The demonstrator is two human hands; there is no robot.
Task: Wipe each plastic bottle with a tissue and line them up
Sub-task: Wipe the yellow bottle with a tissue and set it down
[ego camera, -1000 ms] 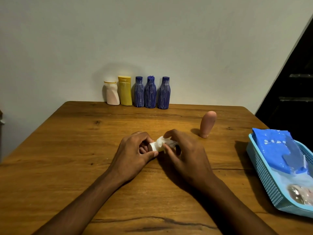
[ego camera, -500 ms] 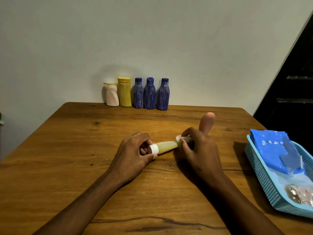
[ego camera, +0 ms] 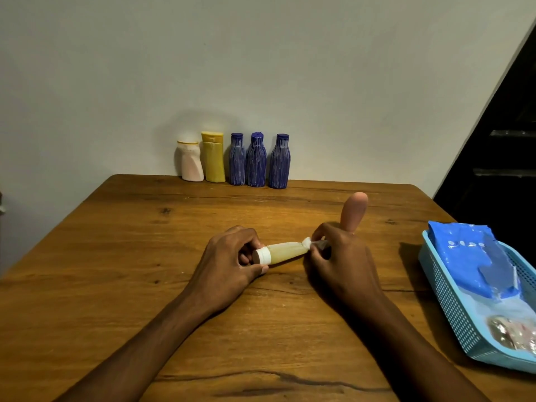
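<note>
A small pale yellow tube bottle with a white cap lies sideways just above the wooden table. My left hand grips its capped end. My right hand pinches a crumpled white tissue against the tube's far end. At the back edge by the wall stand a white bottle, a yellow bottle and three blue bottles side by side. A pink bottle stands upright just behind my right hand.
A light blue plastic basket sits at the table's right edge, holding a blue tissue pack and a clear wrapper. A dark stair area lies beyond the right side.
My right hand with the tissue slid rightward along the tube from the cap end to the far end, uncovering the yellow body. My left hand stayed on the cap.
</note>
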